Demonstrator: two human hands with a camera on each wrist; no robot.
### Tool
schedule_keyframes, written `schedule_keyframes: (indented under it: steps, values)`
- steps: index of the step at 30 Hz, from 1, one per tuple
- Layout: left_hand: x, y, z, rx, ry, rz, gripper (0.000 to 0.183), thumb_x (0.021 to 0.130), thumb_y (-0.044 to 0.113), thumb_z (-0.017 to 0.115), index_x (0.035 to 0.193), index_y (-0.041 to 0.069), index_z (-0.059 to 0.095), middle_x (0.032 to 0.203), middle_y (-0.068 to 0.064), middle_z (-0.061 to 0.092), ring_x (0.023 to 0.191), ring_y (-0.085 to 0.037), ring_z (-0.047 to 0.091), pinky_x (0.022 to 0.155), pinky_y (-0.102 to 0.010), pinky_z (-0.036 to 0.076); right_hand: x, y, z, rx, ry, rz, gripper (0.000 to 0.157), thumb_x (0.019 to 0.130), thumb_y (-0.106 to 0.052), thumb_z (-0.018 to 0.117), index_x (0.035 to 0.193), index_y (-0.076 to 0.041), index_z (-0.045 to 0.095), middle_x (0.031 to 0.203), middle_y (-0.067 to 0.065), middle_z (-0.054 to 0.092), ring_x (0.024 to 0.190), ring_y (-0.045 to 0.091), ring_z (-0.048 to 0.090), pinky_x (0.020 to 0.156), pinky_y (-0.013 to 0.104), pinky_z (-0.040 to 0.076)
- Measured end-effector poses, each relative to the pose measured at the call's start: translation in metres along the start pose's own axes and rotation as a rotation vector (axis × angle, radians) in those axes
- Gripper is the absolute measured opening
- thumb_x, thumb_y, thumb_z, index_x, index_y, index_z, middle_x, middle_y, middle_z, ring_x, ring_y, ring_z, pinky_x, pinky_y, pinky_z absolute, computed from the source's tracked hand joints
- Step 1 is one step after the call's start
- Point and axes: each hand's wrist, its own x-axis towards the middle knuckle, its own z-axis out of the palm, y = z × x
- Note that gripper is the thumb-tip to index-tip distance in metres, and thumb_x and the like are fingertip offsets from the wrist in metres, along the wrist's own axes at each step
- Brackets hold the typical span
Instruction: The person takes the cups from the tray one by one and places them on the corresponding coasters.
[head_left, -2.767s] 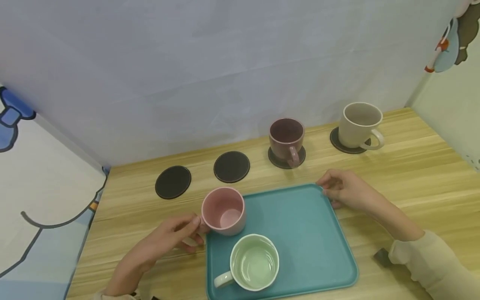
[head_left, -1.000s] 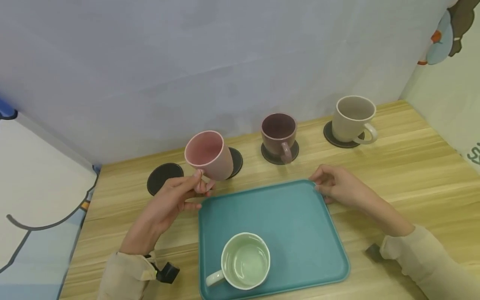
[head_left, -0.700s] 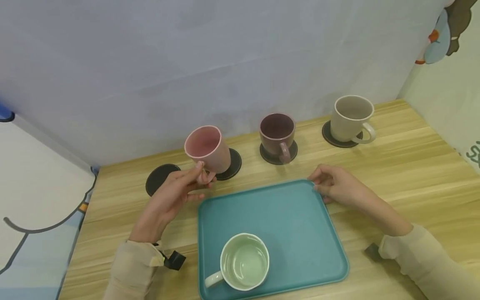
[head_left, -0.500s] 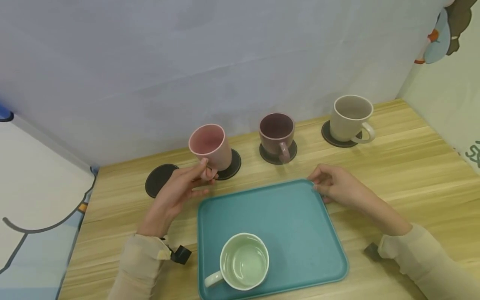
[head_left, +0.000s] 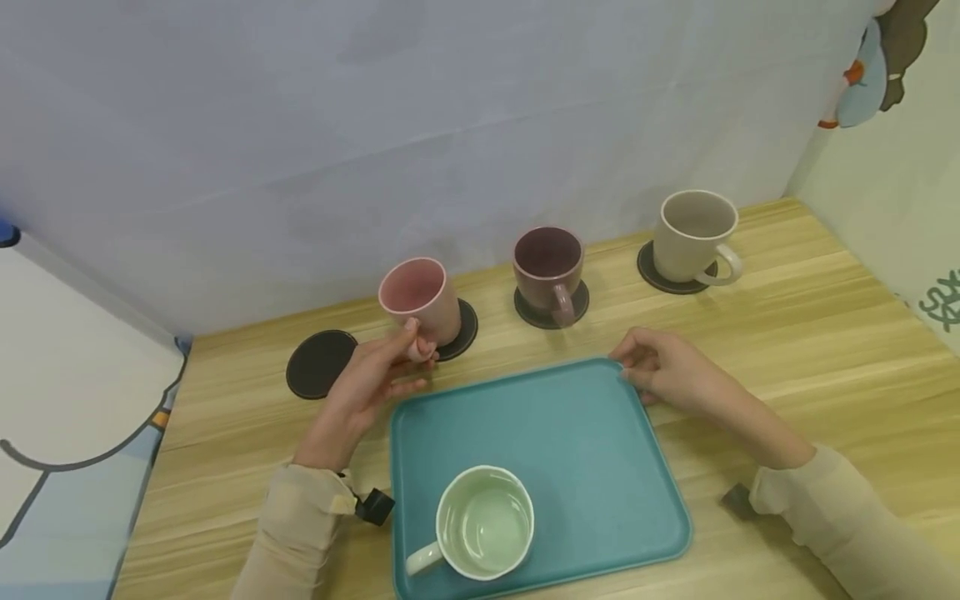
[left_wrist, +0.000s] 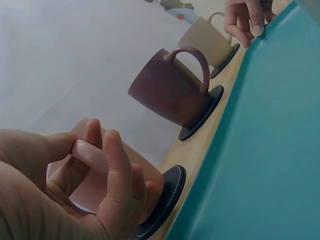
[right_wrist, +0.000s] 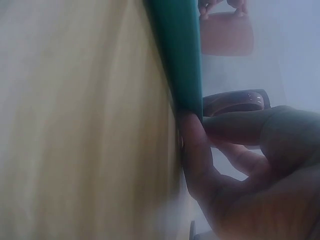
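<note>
My left hand (head_left: 367, 379) pinches the handle (left_wrist: 90, 155) of a pink mug (head_left: 431, 312), thumb on top and fingers around it. The mug stands over a round black coaster (head_left: 468, 330) in the back row, covering much of it. At the far right corner of a teal tray (head_left: 570, 450), my right hand (head_left: 667, 371) grips the rim between thumb and fingers; the right wrist view shows the fingertips on its edge. A pale green cup (head_left: 486, 523) sits on the tray's near left part, its handle pointing left.
A dark mauve mug (head_left: 548, 267) and a beige mug (head_left: 690, 237) stand on their own black coasters along the back wall. Left of the pink mug lies a bare black coaster (head_left: 321, 364). Walls close off the wooden table (head_left: 217, 467) at back and sides.
The pink mug went from the tray's far left corner up and back onto the coaster, carried by my left hand, tilted midway and then more upright. My right hand stayed on the tray corner.
</note>
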Motion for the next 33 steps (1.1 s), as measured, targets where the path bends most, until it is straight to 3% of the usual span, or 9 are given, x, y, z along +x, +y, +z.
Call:
schedule_keyframes:
  steps: [14, 19, 25, 30, 33]
  values:
    - [0.002, -0.001, 0.009, 0.062, 0.029, -0.048, 0.037, 0.105, 0.048, 0.060, 0.091, 0.016, 0.071, 0.100, 0.000, 0.071, 0.101, -0.017, 0.069, 0.088, -0.035, 0.064, 0.000, 0.002, -0.001, 0.004, 0.000, -0.008, 0.022, 0.100, -0.001, 0.062, 0.122, 0.001, 0.063, 0.119, 0.022, 0.064, 0.095, 0.022, 0.068, 0.071, 0.031, 0.065]
    - [-0.001, -0.001, 0.006, 0.099, 0.019, -0.048, 0.044, 0.104, 0.052, 0.058, 0.107, 0.009, 0.069, 0.110, -0.005, 0.070, 0.104, -0.021, 0.070, 0.083, -0.033, 0.064, -0.001, 0.000, -0.001, 0.012, -0.007, -0.005, 0.023, 0.101, -0.002, 0.062, 0.123, 0.001, 0.062, 0.120, 0.022, 0.064, 0.098, 0.023, 0.068, 0.073, 0.032, 0.066]
    - [-0.011, -0.004, 0.000, 0.184, -0.023, 0.021, 0.049, 0.109, 0.036, 0.056, 0.141, 0.000, 0.057, 0.138, -0.019, 0.066, 0.111, -0.022, 0.073, 0.084, -0.029, 0.064, -0.002, 0.000, -0.001, 0.014, -0.007, -0.008, 0.023, 0.101, -0.002, 0.061, 0.124, 0.001, 0.062, 0.121, 0.022, 0.064, 0.098, 0.023, 0.068, 0.073, 0.032, 0.066]
    - [-0.021, -0.010, -0.004, 0.357, 0.003, 0.118, 0.043, 0.110, 0.027, 0.054, 0.145, 0.003, 0.054, 0.140, -0.026, 0.063, 0.113, -0.030, 0.073, 0.084, -0.030, 0.064, -0.002, 0.001, 0.000, 0.018, -0.005, -0.010, 0.023, 0.101, -0.001, 0.060, 0.123, 0.001, 0.062, 0.120, 0.023, 0.064, 0.097, 0.022, 0.068, 0.074, 0.031, 0.066]
    - [-0.030, -0.013, -0.005, 0.464, 0.052, 0.184, 0.040, 0.110, 0.021, 0.053, 0.146, 0.004, 0.053, 0.136, -0.026, 0.065, 0.106, -0.031, 0.074, 0.079, -0.030, 0.064, -0.002, 0.001, 0.001, 0.016, -0.005, -0.012, 0.023, 0.101, -0.001, 0.060, 0.124, 0.001, 0.062, 0.120, 0.022, 0.064, 0.097, 0.022, 0.068, 0.073, 0.031, 0.066]
